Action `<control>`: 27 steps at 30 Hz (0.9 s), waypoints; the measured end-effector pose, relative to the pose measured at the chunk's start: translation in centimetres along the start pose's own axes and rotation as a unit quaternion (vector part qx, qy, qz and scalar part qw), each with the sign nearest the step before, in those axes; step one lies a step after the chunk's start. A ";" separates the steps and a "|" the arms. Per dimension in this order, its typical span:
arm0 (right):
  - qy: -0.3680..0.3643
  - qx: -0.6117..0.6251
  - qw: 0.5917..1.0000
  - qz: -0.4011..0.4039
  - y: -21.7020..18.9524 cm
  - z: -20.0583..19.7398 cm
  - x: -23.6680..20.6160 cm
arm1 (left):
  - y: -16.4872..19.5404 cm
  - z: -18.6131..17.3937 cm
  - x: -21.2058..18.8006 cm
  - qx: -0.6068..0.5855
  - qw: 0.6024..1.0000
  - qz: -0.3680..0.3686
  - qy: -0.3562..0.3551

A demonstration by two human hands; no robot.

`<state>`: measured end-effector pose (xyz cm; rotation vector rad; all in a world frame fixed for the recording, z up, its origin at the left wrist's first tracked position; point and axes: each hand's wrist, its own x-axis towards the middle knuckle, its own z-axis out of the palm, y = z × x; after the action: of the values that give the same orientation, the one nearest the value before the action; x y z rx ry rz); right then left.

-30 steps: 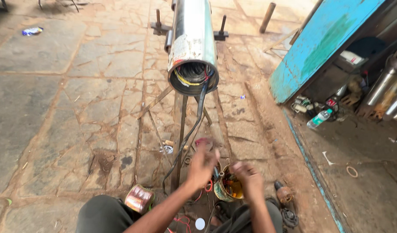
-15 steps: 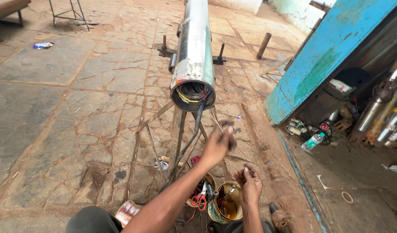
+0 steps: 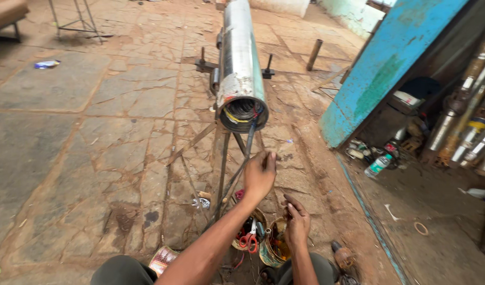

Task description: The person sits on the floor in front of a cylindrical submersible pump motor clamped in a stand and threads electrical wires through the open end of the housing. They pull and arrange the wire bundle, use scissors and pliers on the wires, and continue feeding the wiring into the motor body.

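Steel tube [image 3: 240, 63] — a long metal cylinder with coiled wire showing in its open near end — lay on a spindly metal stand [image 3: 223, 174] over the stone floor [image 3: 79, 137], running away from us toward the far side of the yard. From that open mouth a dark cable [image 3: 249, 141] hung down, and our left hand [image 3: 259, 177] was raised just below it, fingers curled and seemingly pinching the cable's lower end, though we could not tell how firmly. Our right hand [image 3: 297, 224] was lower and nearer, fingers bent and resting on the rim of a small tin [image 3: 274, 248]; whether it held anything from inside we could not tell. Just left of that tin stood a bowl [image 3: 248, 237] with red-handled scissors [image 3: 248, 240] in it, and a crushed can [image 3: 162, 258] lay nearer on the left. To the right leaned a blue panel [image 3: 390, 63], with a plastic bottle [image 3: 377, 165] on the ground at its foot and more metal cylinders [image 3: 464, 126] stacked at the far right. We judged the work to be at the wiring end of the tube — one hand steadying the lead, the other fetching from the tin. A next move would call for a steady hold on the cable and both hands brought up to the tube's mouth.
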<state>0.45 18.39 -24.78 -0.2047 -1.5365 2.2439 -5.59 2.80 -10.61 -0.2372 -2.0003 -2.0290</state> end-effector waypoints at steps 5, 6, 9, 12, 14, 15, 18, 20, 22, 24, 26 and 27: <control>-0.047 0.057 0.996 -0.040 -4.1 1.3 -0.4 | 2.0 -5.2 -6.4 0.122 0.986 0.090 -0.070; -0.049 0.071 0.995 -0.049 -4.8 1.7 -0.6 | 2.2 -6.0 -7.3 0.141 0.984 0.068 -0.081; -0.070 -0.132 0.988 -0.048 -5.6 3.5 -1.2 | 2.8 -8.7 -9.6 0.176 0.979 0.018 -0.104; -0.082 -0.329 0.932 -0.129 -5.1 4.6 -2.2 | 3.5 -11.1 -10.7 0.153 0.985 0.013 -0.076; -0.107 -0.126 0.986 -0.024 -4.6 5.2 -2.8 | 3.9 -12.6 -11.9 0.132 0.991 -0.015 -0.035; -0.117 -0.025 0.992 0.032 -4.4 5.5 -2.9 | 4.1 -13.2 -12.4 0.131 0.990 -0.012 -0.041; -0.159 -0.062 0.985 0.003 -4.3 6.0 -3.5 | 4.2 -15.1 -13.5 0.137 0.987 -0.021 -0.076; -0.146 -0.040 0.988 0.016 -4.7 6.3 -3.6 | 4.2 -16.3 -14.1 0.150 0.981 -0.050 -0.116; -0.150 -0.011 0.988 0.036 -5.3 6.5 -3.8 | 4.1 -17.3 -14.1 0.129 0.970 0.147 -0.141; -0.176 0.024 0.982 0.065 -6.0 6.6 -3.9 | 4.0 -18.1 -13.8 0.143 0.940 0.262 -0.166; -0.146 0.046 0.982 0.110 -6.4 6.7 -4.2 | 4.0 -18.6 -13.3 0.193 0.916 0.294 -0.195; -0.130 0.056 0.981 0.131 -6.6 6.8 -4.3 | 4.1 -18.6 -13.2 0.216 0.897 0.330 -0.197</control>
<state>3.67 12.80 -16.60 -0.0864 -1.5841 2.6461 9.67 -14.60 -11.28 -1.1234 -2.1195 -1.1444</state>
